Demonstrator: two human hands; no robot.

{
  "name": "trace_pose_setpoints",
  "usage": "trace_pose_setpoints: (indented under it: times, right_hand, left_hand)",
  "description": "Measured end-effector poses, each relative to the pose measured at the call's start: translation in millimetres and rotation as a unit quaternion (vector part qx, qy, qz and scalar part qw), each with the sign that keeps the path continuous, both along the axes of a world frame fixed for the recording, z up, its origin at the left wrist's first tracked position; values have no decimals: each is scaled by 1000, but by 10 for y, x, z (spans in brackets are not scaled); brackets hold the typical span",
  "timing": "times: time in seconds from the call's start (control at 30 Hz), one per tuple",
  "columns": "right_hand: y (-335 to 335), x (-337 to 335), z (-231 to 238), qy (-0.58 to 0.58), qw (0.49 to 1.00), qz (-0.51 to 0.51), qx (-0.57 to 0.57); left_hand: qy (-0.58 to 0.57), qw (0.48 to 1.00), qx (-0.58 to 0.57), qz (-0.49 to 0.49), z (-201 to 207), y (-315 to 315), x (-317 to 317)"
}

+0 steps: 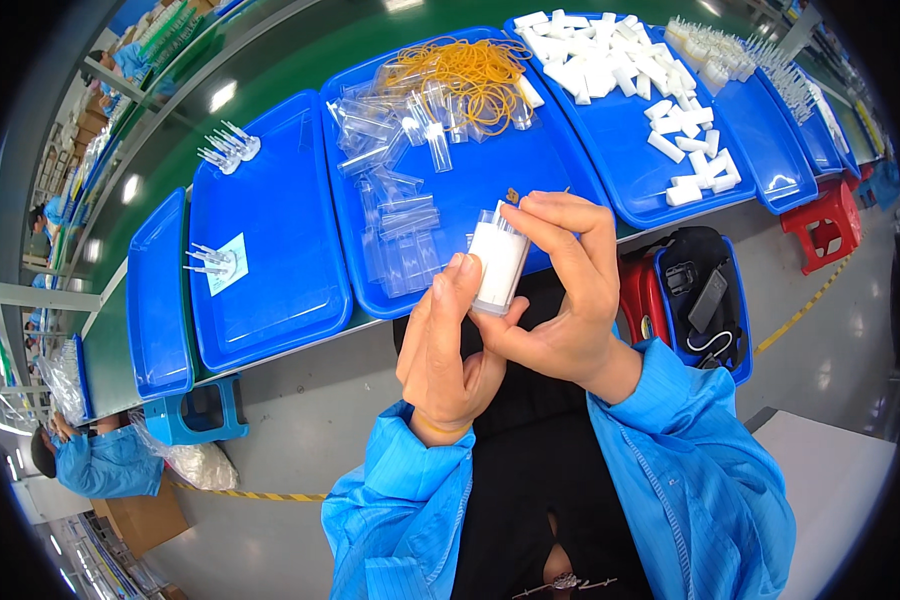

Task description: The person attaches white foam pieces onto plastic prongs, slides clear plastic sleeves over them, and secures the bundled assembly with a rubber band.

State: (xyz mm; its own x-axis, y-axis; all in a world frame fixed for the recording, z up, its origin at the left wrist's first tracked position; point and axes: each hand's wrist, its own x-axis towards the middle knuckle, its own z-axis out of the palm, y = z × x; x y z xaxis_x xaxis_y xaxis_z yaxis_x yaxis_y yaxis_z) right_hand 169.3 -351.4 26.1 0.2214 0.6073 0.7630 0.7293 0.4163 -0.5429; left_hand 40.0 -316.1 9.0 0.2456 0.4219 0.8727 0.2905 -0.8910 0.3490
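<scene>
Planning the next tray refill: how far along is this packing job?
Done: a few finished pieces lie on the left trays. In hand: both hands, left and right, hold a white block in a clear sleeve. Left: many white blocks, clear sleeves and rubber bands wait on the trays.

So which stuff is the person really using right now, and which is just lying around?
In use:
- left hand
- right hand
- clear sleeve with a white block inside, held by both
- clear sleeves
- white blocks

Lying about:
- yellow rubber bands
- red stool
- small clear parts
</scene>
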Motion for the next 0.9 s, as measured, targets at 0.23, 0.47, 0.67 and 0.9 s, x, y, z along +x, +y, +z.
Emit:
trace_pose_setpoints:
  times: [0.23, 0.47, 0.67, 0.9]
  right_hand:
    - [1, 273, 37, 58, 994, 82, 36]
    - [-79, 297, 104, 7, 983, 161, 84]
    - [-123, 309, 102, -12, 988, 128, 84]
    - [-161, 324, 136, -111, 970, 154, 152]
  left_hand:
    - [-184, 918, -315, -155, 98, -57, -135]
    - [-128, 935, -248, -221, 111, -20, -228]
    - [-118, 926, -271, -236, 138, -20, -262]
    - [-91, 898, -308, -302, 171, 28, -304]
